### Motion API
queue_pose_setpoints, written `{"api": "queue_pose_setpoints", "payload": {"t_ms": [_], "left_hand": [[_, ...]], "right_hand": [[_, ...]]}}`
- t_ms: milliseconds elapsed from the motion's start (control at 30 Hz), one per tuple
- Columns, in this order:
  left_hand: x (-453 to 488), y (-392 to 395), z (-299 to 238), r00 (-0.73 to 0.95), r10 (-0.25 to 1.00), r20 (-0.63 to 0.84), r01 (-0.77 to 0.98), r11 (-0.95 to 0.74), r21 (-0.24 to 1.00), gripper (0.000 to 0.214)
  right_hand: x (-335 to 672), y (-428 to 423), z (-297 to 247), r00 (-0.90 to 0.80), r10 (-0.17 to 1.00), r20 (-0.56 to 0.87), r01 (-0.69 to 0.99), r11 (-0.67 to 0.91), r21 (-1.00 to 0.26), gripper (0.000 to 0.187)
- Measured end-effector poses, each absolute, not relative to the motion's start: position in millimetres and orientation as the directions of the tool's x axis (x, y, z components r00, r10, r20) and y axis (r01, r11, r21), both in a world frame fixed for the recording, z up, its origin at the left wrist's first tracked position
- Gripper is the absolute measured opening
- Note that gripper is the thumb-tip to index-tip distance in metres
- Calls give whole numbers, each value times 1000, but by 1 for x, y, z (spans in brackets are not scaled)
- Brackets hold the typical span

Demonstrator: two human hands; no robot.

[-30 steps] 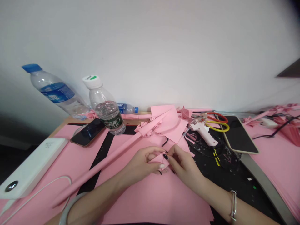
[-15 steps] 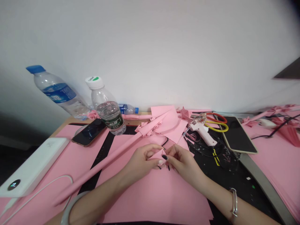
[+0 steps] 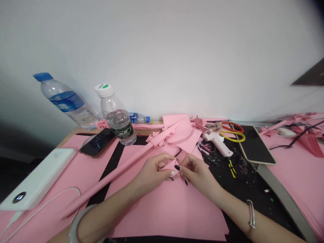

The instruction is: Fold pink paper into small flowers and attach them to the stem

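Both my hands pinch one small folded piece of pink paper [image 3: 170,166] above a large pink sheet [image 3: 167,212]. My left hand [image 3: 153,170] is closed on its left side, thumb in front and fingers behind. From the right, my right hand [image 3: 198,172] grips the same piece, its dark-nailed thumb pressed on the front. The fingers hide part of the folds. Just beyond the hands lie a long rolled pink paper stick [image 3: 121,168] and crumpled pink paper pieces [image 3: 162,138].
A water bottle [image 3: 118,121] and a blue-capped bottle [image 3: 68,101] stand at left, near a phone [image 3: 97,143] and a white power bank [image 3: 37,179]. To the right are a glue gun [image 3: 219,143], yellow-handled scissors [image 3: 234,136] and a tablet [image 3: 257,145]. A wall [image 3: 177,57] rises behind.
My right thumb has shifted slightly on the folded paper, and the right fingers have spread a little from the left ones. The view has moved slightly.
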State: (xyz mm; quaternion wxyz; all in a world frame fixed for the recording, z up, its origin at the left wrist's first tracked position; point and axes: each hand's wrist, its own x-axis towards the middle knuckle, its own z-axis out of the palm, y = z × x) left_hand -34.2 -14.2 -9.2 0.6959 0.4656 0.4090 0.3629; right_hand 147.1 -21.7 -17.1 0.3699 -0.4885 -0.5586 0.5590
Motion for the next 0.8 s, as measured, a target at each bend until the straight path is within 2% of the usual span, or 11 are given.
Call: {"api": "queue_pose_setpoints", "payload": {"t_ms": [100, 167, 300, 567, 800], "left_hand": [[-36, -15, -10, 404, 889, -214, -132, 288, 948, 28], [-37, -14, -11, 409, 888, -211, -141, 290, 947, 31], [-38, -13, -11, 433, 866, -252, -146, 343, 928, 36], [-38, -13, -5, 459, 832, -311, -124, 406, 905, 41], [-40, -11, -7, 467, 833, -297, -123, 394, 911, 38]], "right_hand": [[147, -22, -15, -271, 956, -112, 124, -81, -989, 18], [148, -22, -12, -305, 946, -112, 195, -53, -979, 14], [149, -23, -6, -385, 917, -109, 373, 47, -927, 26], [150, -24, -6, -422, 907, 9, 364, 178, -914, 27], [150, -22, -6, -416, 908, -44, 376, 128, -918, 29]]}}
